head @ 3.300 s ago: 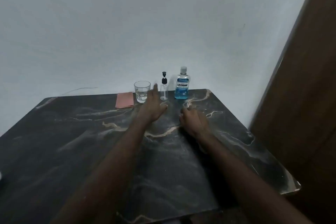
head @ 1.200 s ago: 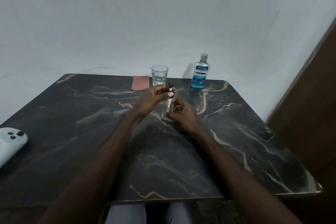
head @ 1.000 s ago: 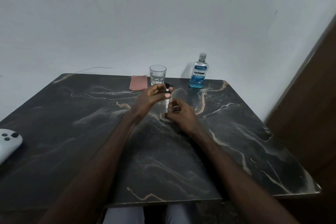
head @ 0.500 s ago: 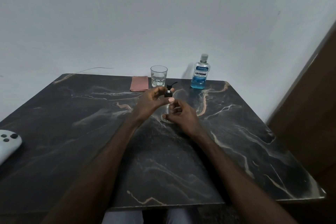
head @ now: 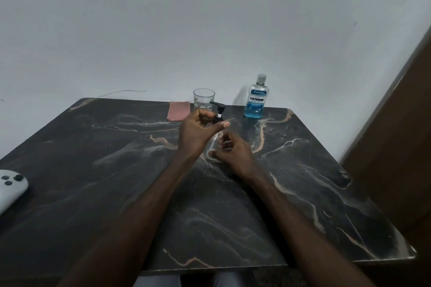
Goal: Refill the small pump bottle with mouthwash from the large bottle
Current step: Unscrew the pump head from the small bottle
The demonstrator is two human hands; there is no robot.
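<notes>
Since half a second ago the black pump head (head: 219, 112) has turned, its spout now pointing left toward the glass. Left to right on the dark marbled counter (head: 93, 170): one white controller (head: 10, 186) at the near left edge, one folded pink cloth (head: 178, 111), one clear glass (head: 203, 100) with a little clear liquid, and one large mouthwash bottle (head: 256, 98), capped, upright at the back, roughly a third full of blue liquid. In the middle, the left hand (head: 198, 133) has its fingers pinched on the pump head. The right hand (head: 231, 149) wraps its fingers around the one small pump bottle (head: 213, 144), clear, standing on the counter, partly hidden behind both hands.
</notes>
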